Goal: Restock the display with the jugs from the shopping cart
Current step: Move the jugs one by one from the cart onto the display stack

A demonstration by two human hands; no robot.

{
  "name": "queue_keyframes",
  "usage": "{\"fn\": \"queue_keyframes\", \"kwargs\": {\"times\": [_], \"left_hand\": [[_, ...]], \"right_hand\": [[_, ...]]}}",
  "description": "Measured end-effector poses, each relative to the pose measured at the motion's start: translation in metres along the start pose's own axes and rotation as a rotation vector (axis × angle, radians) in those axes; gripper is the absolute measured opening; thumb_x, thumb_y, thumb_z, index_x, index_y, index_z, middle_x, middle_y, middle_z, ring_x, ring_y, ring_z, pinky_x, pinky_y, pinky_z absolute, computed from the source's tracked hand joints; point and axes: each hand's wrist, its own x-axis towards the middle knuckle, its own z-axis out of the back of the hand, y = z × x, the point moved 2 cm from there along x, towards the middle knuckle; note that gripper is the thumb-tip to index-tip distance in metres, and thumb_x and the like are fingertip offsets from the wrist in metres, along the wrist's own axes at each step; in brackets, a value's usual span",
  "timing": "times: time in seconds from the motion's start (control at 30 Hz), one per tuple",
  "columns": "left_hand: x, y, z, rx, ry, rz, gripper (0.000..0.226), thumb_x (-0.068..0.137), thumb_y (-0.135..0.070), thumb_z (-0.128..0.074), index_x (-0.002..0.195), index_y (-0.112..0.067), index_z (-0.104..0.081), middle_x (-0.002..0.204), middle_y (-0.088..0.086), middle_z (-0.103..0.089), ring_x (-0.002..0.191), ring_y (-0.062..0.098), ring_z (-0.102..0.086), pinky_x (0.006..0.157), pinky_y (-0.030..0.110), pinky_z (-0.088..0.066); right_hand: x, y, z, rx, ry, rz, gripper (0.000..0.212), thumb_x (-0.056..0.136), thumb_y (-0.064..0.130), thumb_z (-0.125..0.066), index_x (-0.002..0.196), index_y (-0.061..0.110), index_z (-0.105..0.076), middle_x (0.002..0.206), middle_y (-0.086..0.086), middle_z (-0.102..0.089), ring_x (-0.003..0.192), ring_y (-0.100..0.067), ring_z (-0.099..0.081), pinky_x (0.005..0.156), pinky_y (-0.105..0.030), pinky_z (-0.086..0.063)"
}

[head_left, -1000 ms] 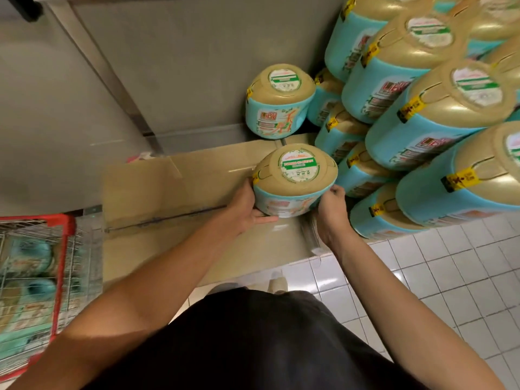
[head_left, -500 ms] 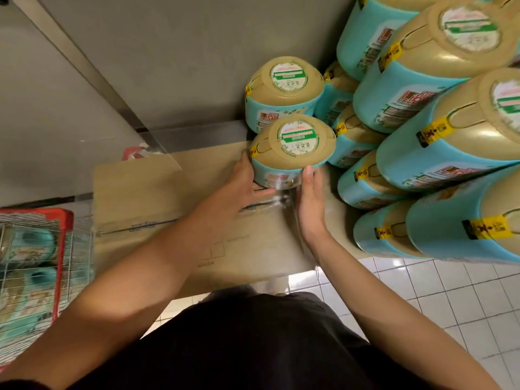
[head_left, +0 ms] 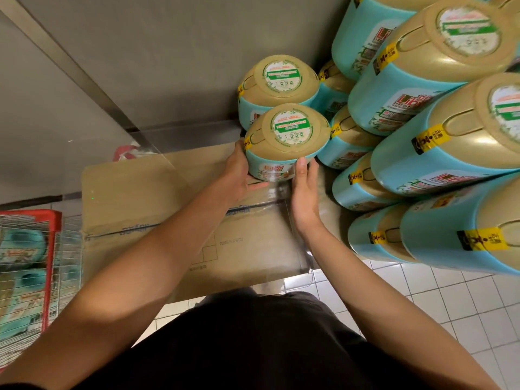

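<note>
A turquoise jug with a tan cap and round green label [head_left: 285, 139] stands on the cardboard-covered display base [head_left: 146, 198], right in front of another like jug [head_left: 278, 83] by the grey wall. My left hand [head_left: 239, 175] holds its left side with the thumb underneath its front. Straight fingers of my right hand [head_left: 304, 190] press against the jug's right front. A tall stack of the same jugs [head_left: 422, 108] fills the right. More jugs lie in the red-rimmed shopping cart [head_left: 31, 266] at the left edge.
A clear plastic sheet edge [head_left: 292, 235] runs along the cardboard's front and right side. White tiled floor [head_left: 436, 305] lies below the stack on the right. A metal strip [head_left: 70, 66] crosses the grey wall diagonally. My dark clothing fills the bottom centre.
The jug between my hands has gone from the cardboard's front edge back toward the wall, ending against the jug behind it. My right hand has flattened from a side grip to straight fingers.
</note>
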Motion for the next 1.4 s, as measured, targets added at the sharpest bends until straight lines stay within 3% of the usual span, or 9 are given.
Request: {"fn": "queue_keyframes", "kwargs": {"times": [0.2,0.37,0.5,0.6,0.83,1.0,1.13,1.3,1.4], "left_hand": [[-0.001,0.001,0.005,0.003,-0.058,-0.041,0.053,0.101,-0.073,-0.032,0.112,-0.038,-0.070,0.100,-0.008,-0.075,0.097,0.018,-0.071,0.064,0.035,-0.060],[-0.001,0.003,0.004,-0.005,-0.083,-0.068,0.055,0.100,-0.073,-0.035,0.124,-0.037,-0.069,0.113,-0.006,-0.074,0.103,0.020,-0.070,0.070,0.038,-0.061],[0.000,0.000,-0.003,-0.001,-0.073,-0.094,0.059,0.099,-0.074,-0.033,0.131,-0.036,-0.066,0.114,-0.004,-0.074,0.105,0.023,-0.068,0.071,0.040,-0.060],[-0.001,0.002,-0.005,-0.026,-0.065,-0.091,0.063,0.099,-0.075,-0.031,0.136,-0.036,-0.063,0.123,-0.001,-0.072,0.109,0.027,-0.066,0.071,0.041,-0.058],[-0.003,0.002,-0.004,-0.019,-0.024,-0.102,0.067,0.099,-0.076,-0.029,0.140,-0.035,-0.061,0.137,0.002,-0.068,0.122,0.028,-0.064,0.080,0.044,-0.057],[-0.005,0.001,0.001,0.007,-0.029,-0.163,0.067,0.098,-0.078,-0.030,0.140,-0.037,-0.062,0.132,-0.004,-0.071,0.118,0.022,-0.066,0.085,0.042,-0.058],[-0.004,0.004,0.006,-0.010,-0.012,-0.176,0.068,0.098,-0.078,-0.030,0.143,-0.036,-0.060,0.139,-0.003,-0.068,0.129,0.023,-0.061,0.109,0.054,-0.049],[-0.011,0.001,0.000,0.046,-0.019,-0.214,0.064,0.100,-0.074,-0.031,0.141,-0.035,-0.061,0.135,-0.003,-0.070,0.127,0.022,-0.063,0.111,0.055,-0.047],[-0.011,-0.001,-0.003,0.055,-0.003,-0.220,0.063,0.101,-0.073,-0.030,0.140,-0.034,-0.062,0.133,-0.002,-0.072,0.125,0.022,-0.064,0.112,0.055,-0.047]], "right_hand": [[-0.005,-0.005,0.009,-0.081,-0.013,-0.038,0.069,0.107,0.057,-0.040,0.164,0.020,-0.029,0.166,0.003,-0.039,0.151,-0.007,-0.035,0.129,-0.039,-0.027],[-0.022,-0.012,0.017,-0.064,0.052,-0.095,0.074,0.103,0.056,-0.046,0.165,0.020,-0.026,0.167,0.002,-0.037,0.149,-0.004,-0.037,0.128,-0.037,-0.029],[-0.023,-0.020,0.019,-0.093,0.126,-0.082,0.068,0.109,0.042,-0.053,0.166,0.018,-0.025,0.155,0.014,-0.040,0.117,0.037,-0.040,0.100,0.005,-0.031],[-0.022,-0.021,0.020,-0.122,0.155,-0.086,0.068,0.109,0.037,-0.054,0.166,0.015,-0.023,0.155,0.016,-0.037,0.114,0.042,-0.035,0.093,0.010,-0.028],[-0.024,-0.023,0.018,-0.116,0.128,-0.096,0.070,0.109,0.038,-0.055,0.167,0.017,-0.023,0.168,0.005,-0.035,0.117,0.039,-0.036,0.098,0.008,-0.028],[-0.030,-0.023,0.016,-0.112,0.101,-0.117,0.068,0.108,0.039,-0.056,0.166,0.021,-0.026,0.167,0.007,-0.036,0.143,0.008,-0.037,0.109,-0.003,-0.029],[-0.035,-0.023,0.020,-0.114,0.086,-0.124,0.066,0.108,0.036,-0.057,0.165,0.022,-0.027,0.154,0.016,-0.040,0.139,0.008,-0.038,0.100,0.005,-0.031],[-0.041,-0.017,0.019,-0.096,0.085,-0.139,0.067,0.108,0.036,-0.056,0.165,0.021,-0.025,0.165,0.004,-0.037,0.144,0.000,-0.037,0.120,-0.020,-0.030],[-0.045,-0.015,0.017,-0.112,0.091,-0.139,0.066,0.108,0.038,-0.056,0.165,0.022,-0.026,0.164,0.005,-0.039,0.141,0.003,-0.038,0.114,-0.014,-0.031]]}}
